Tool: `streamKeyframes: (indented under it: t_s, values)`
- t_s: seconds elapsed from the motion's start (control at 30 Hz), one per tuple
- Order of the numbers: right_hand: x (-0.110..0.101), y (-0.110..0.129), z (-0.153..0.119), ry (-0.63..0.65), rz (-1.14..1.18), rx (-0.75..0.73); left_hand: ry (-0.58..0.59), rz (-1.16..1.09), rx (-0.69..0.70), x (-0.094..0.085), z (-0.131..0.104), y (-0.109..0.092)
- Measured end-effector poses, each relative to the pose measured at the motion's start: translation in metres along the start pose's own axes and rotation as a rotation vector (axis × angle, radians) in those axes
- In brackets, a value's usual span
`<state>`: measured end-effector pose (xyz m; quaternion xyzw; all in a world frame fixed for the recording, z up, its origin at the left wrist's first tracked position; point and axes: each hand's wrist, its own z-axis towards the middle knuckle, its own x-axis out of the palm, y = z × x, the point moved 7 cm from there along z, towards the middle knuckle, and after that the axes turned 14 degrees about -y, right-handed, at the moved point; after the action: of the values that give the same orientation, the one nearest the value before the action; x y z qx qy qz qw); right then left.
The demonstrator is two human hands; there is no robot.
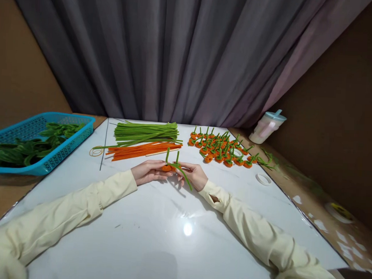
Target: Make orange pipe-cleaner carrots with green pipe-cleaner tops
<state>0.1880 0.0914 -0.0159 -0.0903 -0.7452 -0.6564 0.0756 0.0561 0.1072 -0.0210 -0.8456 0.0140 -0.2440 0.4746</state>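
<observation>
Just above the middle of the white table, my left hand (149, 171) has its fingers closed on a small orange pipe-cleaner piece (166, 168) with a green stem standing up. My right hand (196, 175) pinches the other side of it, where a second short green stem rises and a long green strand (186, 180) hangs down to the right. Whether these are one piece or two touching is too small to tell. Behind my hands lie a bundle of green pipe cleaners (146, 132), a bundle of orange ones (136, 150) and a thin wooden stick (162, 152).
Many small orange pieces with green stems (220, 153) stand at the back right, near a white tape roll (263, 179). A lidded cup (266, 127) is beyond. At left sits a blue basket (69, 146) of green leaf shapes. Rubber bands (96, 151) lie beside the bundles.
</observation>
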Motion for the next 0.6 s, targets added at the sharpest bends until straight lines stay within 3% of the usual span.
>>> streamKeyframes:
  t_s: [0.6]
  values:
    - [-0.0039,-0.0011,-0.0006,-0.034,-0.195,-0.068,0.034,-0.002,-0.021,0.0018,-0.0007,0.0013]
